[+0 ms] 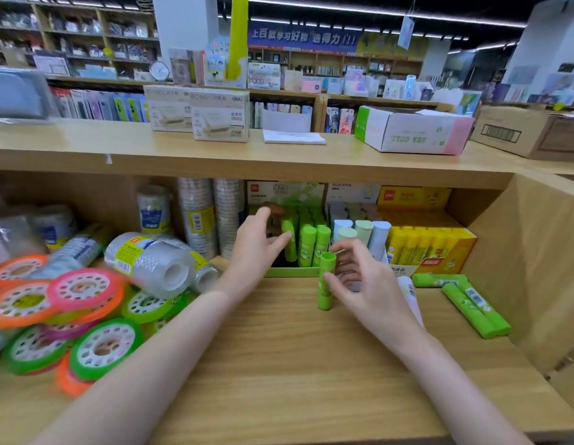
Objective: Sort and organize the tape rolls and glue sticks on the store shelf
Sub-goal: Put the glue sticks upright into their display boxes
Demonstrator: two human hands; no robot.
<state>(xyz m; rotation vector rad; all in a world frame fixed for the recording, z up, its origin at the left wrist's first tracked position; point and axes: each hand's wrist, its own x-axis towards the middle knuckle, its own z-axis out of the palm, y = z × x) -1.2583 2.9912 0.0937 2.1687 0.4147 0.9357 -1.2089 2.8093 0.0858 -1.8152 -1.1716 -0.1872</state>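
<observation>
Left hand [256,248] pinches a glue stick [289,240] in green box [289,271] | right hand [359,277] holds upright stick [326,281] | bare shelf [279,364] lower centre | tape rolls [86,297] left

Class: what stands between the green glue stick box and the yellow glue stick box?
In the head view, a box of pale pastel glue sticks stands between the green box and yellow box.

Bare shelf board [279,348] between tape rolls [83,293], glue sticks [472,306]
</observation>
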